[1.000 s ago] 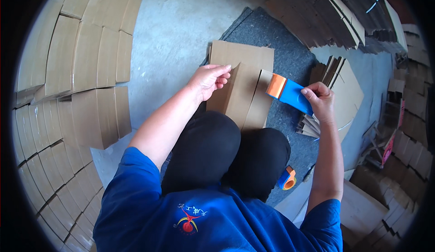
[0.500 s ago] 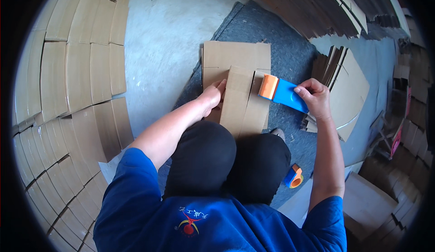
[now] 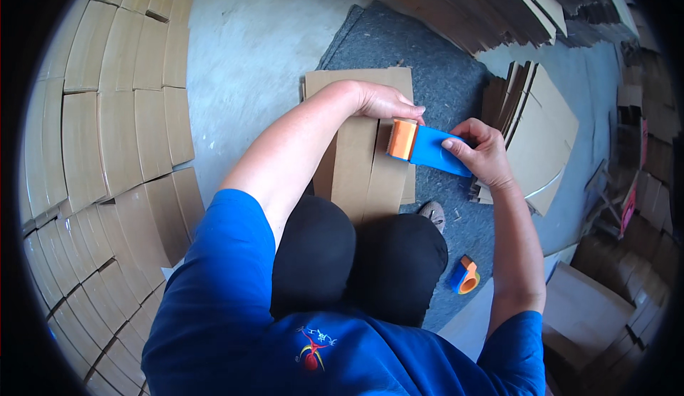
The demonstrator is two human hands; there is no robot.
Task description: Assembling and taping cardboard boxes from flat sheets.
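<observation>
A closed cardboard box [image 3: 354,171] stands in front of my knees, with a seam running along its top. My right hand [image 3: 484,152] grips the blue tape dispenser [image 3: 436,151] between thumb and fingers. The dispenser's orange head [image 3: 402,140] lies over the box's right edge near the far end. My left hand [image 3: 385,101] reaches across the far end of the box, its thumb stretched toward the orange head. The other left fingers are partly hidden. Under and beyond the box lies flat cardboard [image 3: 395,76].
A second orange and blue tape dispenser [image 3: 464,276] lies on the dark mat [image 3: 427,50], right of my knees. Flattened cartons [image 3: 545,136] lean at the right, and more stacked cardboard [image 3: 463,7] stands beyond. A wall of packed boxes [image 3: 114,125] lines the left side.
My left hand has left the box's left side and moved up and right over its far end, close to the dispenser head. My right hand keeps hold of the dispenser.
</observation>
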